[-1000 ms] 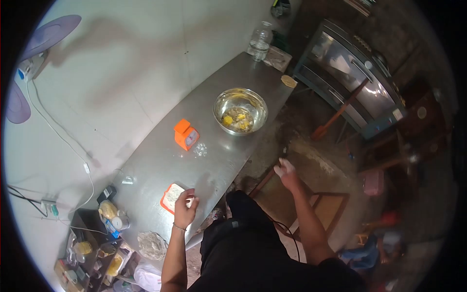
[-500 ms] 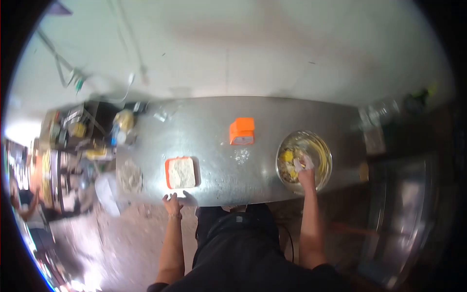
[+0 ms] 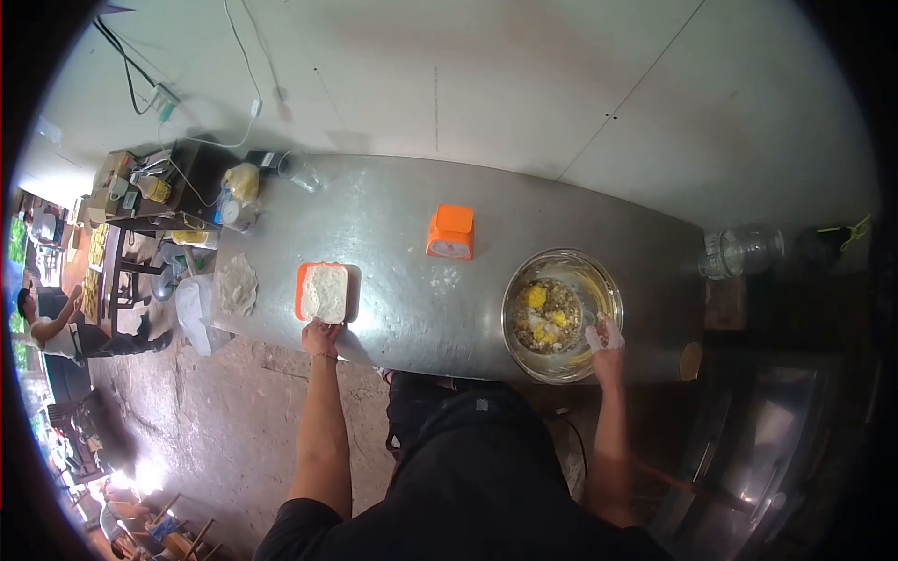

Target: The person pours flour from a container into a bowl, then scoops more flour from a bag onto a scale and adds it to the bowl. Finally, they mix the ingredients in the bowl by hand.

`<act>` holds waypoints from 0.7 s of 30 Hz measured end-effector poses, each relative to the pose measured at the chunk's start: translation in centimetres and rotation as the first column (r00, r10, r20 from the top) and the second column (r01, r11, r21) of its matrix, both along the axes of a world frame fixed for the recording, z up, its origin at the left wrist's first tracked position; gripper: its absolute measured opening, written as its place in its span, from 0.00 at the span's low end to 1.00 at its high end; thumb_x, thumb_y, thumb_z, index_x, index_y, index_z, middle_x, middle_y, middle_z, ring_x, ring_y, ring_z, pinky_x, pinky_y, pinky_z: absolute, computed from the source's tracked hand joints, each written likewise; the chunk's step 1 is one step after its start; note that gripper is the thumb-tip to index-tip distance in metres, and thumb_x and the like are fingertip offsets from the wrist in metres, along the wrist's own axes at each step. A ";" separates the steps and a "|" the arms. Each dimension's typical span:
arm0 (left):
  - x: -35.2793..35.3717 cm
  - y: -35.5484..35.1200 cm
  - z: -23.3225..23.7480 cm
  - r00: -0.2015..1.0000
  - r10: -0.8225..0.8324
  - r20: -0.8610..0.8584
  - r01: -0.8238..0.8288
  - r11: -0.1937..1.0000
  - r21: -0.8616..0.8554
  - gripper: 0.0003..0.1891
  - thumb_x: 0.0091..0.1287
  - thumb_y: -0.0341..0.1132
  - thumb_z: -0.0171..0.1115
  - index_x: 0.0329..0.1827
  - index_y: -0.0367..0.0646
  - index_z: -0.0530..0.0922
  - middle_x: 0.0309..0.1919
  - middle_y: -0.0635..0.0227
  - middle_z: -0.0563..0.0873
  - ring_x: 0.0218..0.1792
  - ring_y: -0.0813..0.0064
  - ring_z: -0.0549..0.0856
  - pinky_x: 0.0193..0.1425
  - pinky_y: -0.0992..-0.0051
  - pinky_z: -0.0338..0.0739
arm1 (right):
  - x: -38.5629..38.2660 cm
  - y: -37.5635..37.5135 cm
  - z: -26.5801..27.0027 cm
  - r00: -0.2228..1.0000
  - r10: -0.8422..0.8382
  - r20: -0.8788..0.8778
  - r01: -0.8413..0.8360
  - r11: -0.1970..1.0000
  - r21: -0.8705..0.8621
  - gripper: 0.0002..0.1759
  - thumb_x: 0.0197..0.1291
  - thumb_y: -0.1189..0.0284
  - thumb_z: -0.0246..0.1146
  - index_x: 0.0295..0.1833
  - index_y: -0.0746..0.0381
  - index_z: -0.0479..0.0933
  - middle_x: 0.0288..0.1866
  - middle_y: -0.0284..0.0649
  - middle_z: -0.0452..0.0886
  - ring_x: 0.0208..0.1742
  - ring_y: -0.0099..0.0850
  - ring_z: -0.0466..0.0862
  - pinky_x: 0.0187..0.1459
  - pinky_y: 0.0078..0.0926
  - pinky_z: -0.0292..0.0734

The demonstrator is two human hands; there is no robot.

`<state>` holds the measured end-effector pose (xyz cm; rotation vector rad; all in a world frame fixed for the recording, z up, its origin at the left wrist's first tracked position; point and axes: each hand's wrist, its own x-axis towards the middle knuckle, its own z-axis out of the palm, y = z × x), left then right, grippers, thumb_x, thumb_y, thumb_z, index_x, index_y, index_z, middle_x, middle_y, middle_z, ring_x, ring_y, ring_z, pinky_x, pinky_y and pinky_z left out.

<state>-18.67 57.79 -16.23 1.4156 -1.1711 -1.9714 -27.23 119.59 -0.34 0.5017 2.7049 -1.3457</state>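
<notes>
My left hand [image 3: 321, 338] is at the front edge of a square orange container [image 3: 301, 292] filled with pale flour-like stuff [image 3: 325, 294]. Its fingers close on the container's near rim. On the right stands a large shiny metal bowl [image 3: 613, 297], which holds a crumbly brown and white mix [image 3: 559, 304] with yellow lumps. My right hand [image 3: 606, 338], coated in white, is at the bowl's right inner side; its fingers are partly bent and apart, with nothing visible in them. An orange scale [image 3: 452, 232] stands between container and bowl, with white powder near it.
The metal table [image 3: 393, 327] bears a crumpled plastic bag [image 3: 237, 284] at left and a clear jar [image 3: 299, 171] at the back. Clear bottles [image 3: 744, 251] lie beyond its right end. Another person [image 3: 58, 327] is at the far left. A cable hangs on the wall.
My left hand has moved up to the container's rim. My right hand has moved from the mix to the bowl's right side. The camera view has shifted.
</notes>
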 end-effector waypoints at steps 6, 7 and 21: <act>0.0 -2.3 -1.2 0.999 -0.021 0.036 0.020 1.000 0.019 0.05 0.67 0.25 0.61 0.36 0.30 0.78 0.40 0.56 0.83 0.35 0.63 0.88 0.38 0.61 0.92 | -0.1 0.2 -1.4 0.998 0.060 -0.034 -0.058 0.997 0.060 0.34 0.67 0.63 0.73 0.73 0.69 0.73 0.60 0.50 0.83 0.58 0.39 0.84 0.61 0.36 0.78; -0.4 -1.8 -0.2 1.000 0.007 0.024 -0.007 1.000 -0.010 0.05 0.66 0.24 0.60 0.37 0.29 0.76 0.38 0.53 0.84 0.31 0.58 0.89 0.35 0.60 0.93 | -0.3 -0.5 -0.4 0.999 0.049 -0.015 -0.047 0.994 0.103 0.34 0.67 0.63 0.72 0.73 0.67 0.74 0.58 0.50 0.84 0.57 0.40 0.84 0.59 0.37 0.78; -1.3 1.8 7.9 0.962 -0.266 -0.056 0.258 0.959 -0.117 0.06 0.68 0.28 0.59 0.41 0.32 0.77 0.38 0.55 0.87 0.34 0.62 0.90 0.41 0.59 0.94 | -0.5 -2.6 -1.8 0.996 0.094 -0.006 -0.094 0.994 0.052 0.33 0.65 0.64 0.73 0.71 0.71 0.75 0.60 0.53 0.84 0.59 0.44 0.84 0.61 0.39 0.77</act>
